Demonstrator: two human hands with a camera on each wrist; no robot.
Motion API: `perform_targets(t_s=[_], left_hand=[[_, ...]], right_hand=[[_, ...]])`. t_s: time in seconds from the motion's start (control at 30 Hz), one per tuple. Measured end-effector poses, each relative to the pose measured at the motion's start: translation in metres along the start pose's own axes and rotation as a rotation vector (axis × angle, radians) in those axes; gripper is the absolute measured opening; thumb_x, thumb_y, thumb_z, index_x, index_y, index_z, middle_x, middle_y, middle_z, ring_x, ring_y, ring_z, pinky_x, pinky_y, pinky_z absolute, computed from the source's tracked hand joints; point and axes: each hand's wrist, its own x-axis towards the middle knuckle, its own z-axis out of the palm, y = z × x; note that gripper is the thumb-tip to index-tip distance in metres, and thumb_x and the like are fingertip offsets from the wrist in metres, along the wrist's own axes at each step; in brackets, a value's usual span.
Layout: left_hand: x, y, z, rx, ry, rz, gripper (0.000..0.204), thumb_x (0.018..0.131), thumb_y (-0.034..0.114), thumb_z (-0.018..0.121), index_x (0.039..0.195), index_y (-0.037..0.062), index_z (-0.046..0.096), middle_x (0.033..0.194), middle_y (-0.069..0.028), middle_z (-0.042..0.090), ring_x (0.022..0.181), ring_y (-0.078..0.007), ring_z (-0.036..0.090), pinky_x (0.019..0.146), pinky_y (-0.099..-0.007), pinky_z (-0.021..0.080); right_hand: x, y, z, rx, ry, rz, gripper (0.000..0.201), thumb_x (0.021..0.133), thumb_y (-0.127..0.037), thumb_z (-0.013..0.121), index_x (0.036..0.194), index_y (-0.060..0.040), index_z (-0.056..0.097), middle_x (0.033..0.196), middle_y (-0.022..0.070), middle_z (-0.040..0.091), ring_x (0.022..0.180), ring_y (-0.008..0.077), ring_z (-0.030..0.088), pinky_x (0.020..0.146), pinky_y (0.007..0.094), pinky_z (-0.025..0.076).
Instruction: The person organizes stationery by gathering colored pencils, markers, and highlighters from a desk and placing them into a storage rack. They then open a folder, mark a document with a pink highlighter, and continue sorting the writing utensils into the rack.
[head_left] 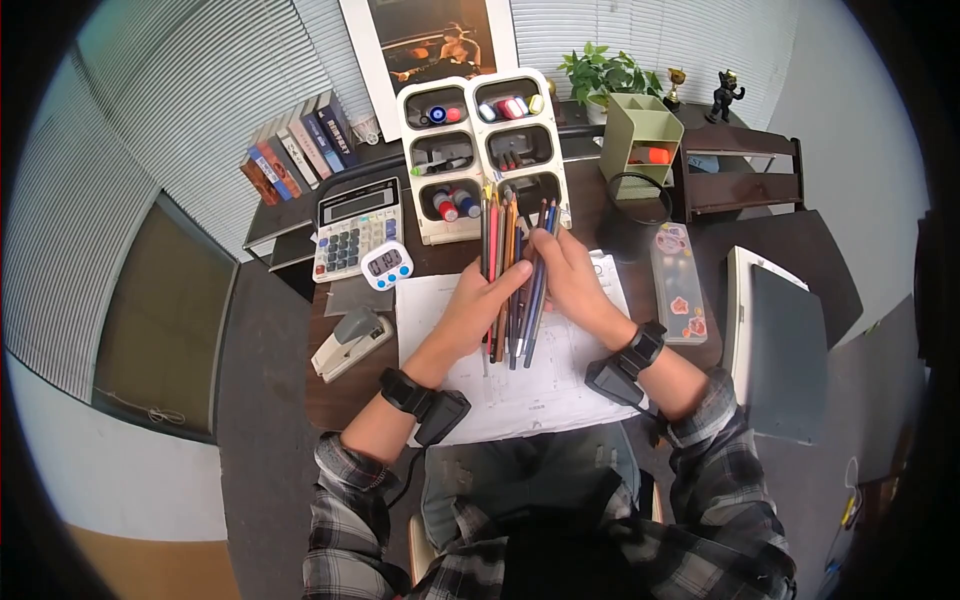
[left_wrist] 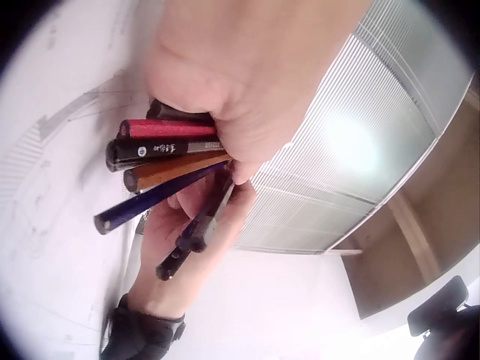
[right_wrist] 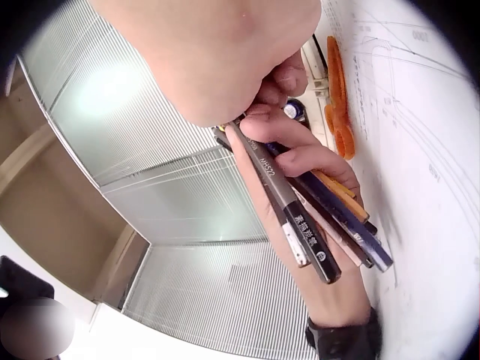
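Both hands grip one bundle of pencils (head_left: 497, 235) over the papers (head_left: 440, 385), tips toward the back. My left hand (head_left: 478, 308) has its thumb across the bundle, around red, black and orange pencils. In the left wrist view, the ends of a red pencil (left_wrist: 161, 129), an orange pencil (left_wrist: 161, 174) and a dark blue pencil (left_wrist: 150, 199) stick out below the palm. From the other side my right hand (head_left: 575, 280) holds dark pencils. The right wrist view shows a black and grey charcoal pencil (right_wrist: 281, 184) beside a dark blue pencil (right_wrist: 352, 225).
Behind the hands stands a white organizer (head_left: 440, 232) with markers in its compartments. At left are a calculator (head_left: 352, 245), a timer (head_left: 387, 266) and a stapler (head_left: 352, 342). A translucent pencil case (head_left: 678, 285), a black mesh cup (head_left: 640, 205) and a green holder (head_left: 640, 125) are at right.
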Motion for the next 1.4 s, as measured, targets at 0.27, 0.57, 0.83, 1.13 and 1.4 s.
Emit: perform_targets(t_s=[0.27, 0.57, 0.83, 1.13, 1.4], left_hand=[[0.000, -0.002, -0.006, 0.036, -0.049, -0.006, 0.029, 0.101, 0.022, 0.057, 0.117, -0.0023, 0.056, 0.094, -0.0100, 0.068, 0.079, -0.0168, 0.071, 0.065, -0.0256, 0.058], [0.001, -0.001, -0.003, 0.045, -0.014, -0.018, 0.036, 0.101, 0.024, 0.057, 0.123, -0.0044, 0.054, 0.098, -0.0115, 0.067, 0.079, -0.0182, 0.071, 0.063, -0.0262, 0.058], [0.002, -0.008, -0.010, 0.067, -0.050, -0.041, 0.032, 0.101, 0.023, 0.057, 0.119, -0.0038, 0.055, 0.088, -0.0069, 0.064, 0.079, -0.0192, 0.072, 0.063, -0.0267, 0.057], [0.001, -0.005, -0.003, 0.008, -0.040, -0.064, 0.031, 0.103, 0.023, 0.055, 0.118, -0.0038, 0.056, 0.092, -0.0115, 0.068, 0.082, -0.0202, 0.072, 0.063, -0.0266, 0.056], [0.000, -0.002, -0.003, 0.044, -0.075, -0.030, 0.035, 0.104, 0.025, 0.050, 0.123, -0.0044, 0.052, 0.098, -0.0120, 0.067, 0.082, -0.0223, 0.073, 0.067, -0.0304, 0.061]], right_hand=[[-0.006, -0.019, 0.003, 0.157, -0.123, 0.118, 0.024, 0.101, -0.023, 0.052, 0.098, 0.0000, 0.057, 0.071, 0.0024, 0.060, 0.049, 0.0081, 0.054, 0.042, 0.0261, 0.042], [-0.002, -0.007, -0.002, 0.103, -0.014, 0.045, 0.022, 0.101, -0.022, 0.050, 0.102, -0.0010, 0.056, 0.073, 0.0032, 0.061, 0.058, 0.0078, 0.055, 0.051, 0.0252, 0.044], [0.001, -0.002, -0.002, 0.215, 0.023, -0.006, 0.023, 0.102, -0.024, 0.052, 0.104, -0.0014, 0.056, 0.076, 0.0007, 0.059, 0.067, 0.0058, 0.054, 0.059, 0.0248, 0.045], [-0.004, -0.019, -0.001, 0.172, -0.071, 0.042, 0.024, 0.100, -0.025, 0.060, 0.101, -0.0012, 0.057, 0.072, -0.0006, 0.057, 0.062, 0.0055, 0.056, 0.050, 0.0239, 0.046], [-0.005, -0.020, -0.001, 0.234, -0.074, 0.117, 0.024, 0.099, -0.024, 0.061, 0.102, -0.0007, 0.056, 0.073, 0.0023, 0.061, 0.051, 0.0067, 0.056, 0.039, 0.0230, 0.042]])
